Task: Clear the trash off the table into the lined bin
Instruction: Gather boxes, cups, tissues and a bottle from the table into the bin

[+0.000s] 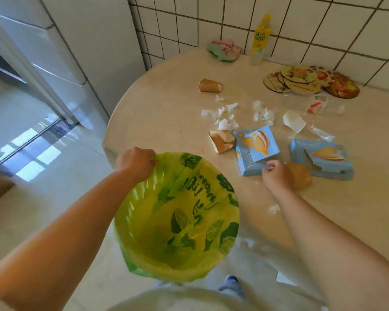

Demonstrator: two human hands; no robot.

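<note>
The bin (144,261), lined with a yellow-green lemon-print bag, hangs at the near edge of the round beige table (166,97). My left hand (136,163) grips its far rim and bag. My right hand (277,176) rests low on the table with fingers curled at the near corner of a blue snack box (256,151). A blurred brown thing (301,178) sits against the hand; whether the hand holds anything is unclear. Trash spreads beyond: a second torn blue box (323,160), a crushed paper cup (221,141), another paper cup (209,85), several tissue scraps (227,124) and clear wrappers (321,133).
A yellow drink bottle (259,39) and a pink-green cloth (225,51) stand by the tiled wall at the back. Several round printed coasters (301,80) lie stacked at the back right, with an empty clear bottle (319,106) in front. A fridge (72,41) stands at left.
</note>
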